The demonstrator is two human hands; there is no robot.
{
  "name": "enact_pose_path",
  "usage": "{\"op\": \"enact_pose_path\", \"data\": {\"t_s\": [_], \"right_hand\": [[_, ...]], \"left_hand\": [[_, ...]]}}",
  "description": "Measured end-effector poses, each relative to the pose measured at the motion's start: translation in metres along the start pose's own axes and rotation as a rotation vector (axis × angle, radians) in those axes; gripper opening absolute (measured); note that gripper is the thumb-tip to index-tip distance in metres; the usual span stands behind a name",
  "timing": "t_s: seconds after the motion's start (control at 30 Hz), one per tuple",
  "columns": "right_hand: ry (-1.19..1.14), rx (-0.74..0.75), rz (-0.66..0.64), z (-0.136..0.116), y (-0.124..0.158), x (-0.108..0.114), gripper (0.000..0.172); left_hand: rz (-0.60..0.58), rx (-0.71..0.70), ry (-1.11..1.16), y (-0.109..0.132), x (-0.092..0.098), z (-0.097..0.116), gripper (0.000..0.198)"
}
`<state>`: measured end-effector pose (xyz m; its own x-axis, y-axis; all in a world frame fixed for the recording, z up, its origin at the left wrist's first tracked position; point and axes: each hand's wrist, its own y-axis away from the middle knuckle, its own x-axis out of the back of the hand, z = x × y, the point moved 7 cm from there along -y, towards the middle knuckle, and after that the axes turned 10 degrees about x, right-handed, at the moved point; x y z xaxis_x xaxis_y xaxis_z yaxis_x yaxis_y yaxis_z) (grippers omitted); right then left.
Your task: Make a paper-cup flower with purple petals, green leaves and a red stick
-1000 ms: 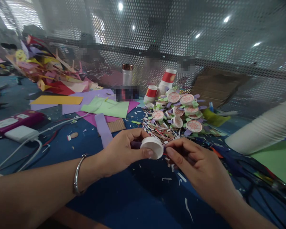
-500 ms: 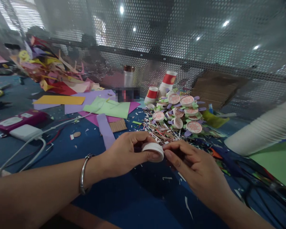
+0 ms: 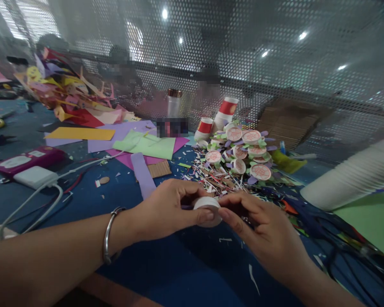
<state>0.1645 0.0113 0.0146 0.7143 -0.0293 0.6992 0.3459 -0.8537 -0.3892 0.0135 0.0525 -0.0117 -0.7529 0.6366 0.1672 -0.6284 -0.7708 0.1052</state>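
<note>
A small white round cup bottom (image 3: 206,205) is pinched between both my hands just above the blue table (image 3: 166,273). My left hand (image 3: 166,209), with a metal bangle on the wrist, grips it from the left, thumb along its front rim. My right hand (image 3: 259,221) closes on its right edge with fingertips. A purple bit shows behind the disc, mostly hidden by my fingers. Just beyond lies a heap of finished cup-bottom flowers (image 3: 240,151) with purple and green paper petals.
Paper scraps (image 3: 208,177) litter the table ahead. Coloured paper sheets (image 3: 141,145), a purple strip (image 3: 142,172), red paper cups (image 3: 224,111) and a bottle (image 3: 173,102) stand behind. A charger with cables (image 3: 35,177) lies left. Stacked white cups (image 3: 352,177) lie right. A perforated screen (image 3: 275,55) closes the back.
The white disc has dropped slightly and tilted flatter. My right fingers have closed in onto its edge, and both hands sit a little lower and closer together.
</note>
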Motion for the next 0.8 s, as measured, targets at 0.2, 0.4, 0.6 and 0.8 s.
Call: {"op": "enact_pose_path", "data": {"t_s": [0.2,0.4,0.6,0.8], "right_hand": [[-0.114,-0.067,-0.028,0.001,0.001,-0.002,0.023],[-0.191,-0.147,0.005,0.010,0.001,0.001,0.027],[-0.372,-0.241,0.034,0.022,0.000,-0.005,0.033],[-0.560,-0.313,0.090,0.028,0.003,-0.013,0.030]], "left_hand": [[-0.118,0.039,0.075,0.000,0.006,0.002,0.018],[-0.094,0.023,0.144,0.000,0.003,0.004,0.035],[-0.136,-0.050,0.144,0.004,-0.005,0.010,0.060],[-0.054,-0.031,0.215,-0.003,0.004,0.008,0.052]]}}
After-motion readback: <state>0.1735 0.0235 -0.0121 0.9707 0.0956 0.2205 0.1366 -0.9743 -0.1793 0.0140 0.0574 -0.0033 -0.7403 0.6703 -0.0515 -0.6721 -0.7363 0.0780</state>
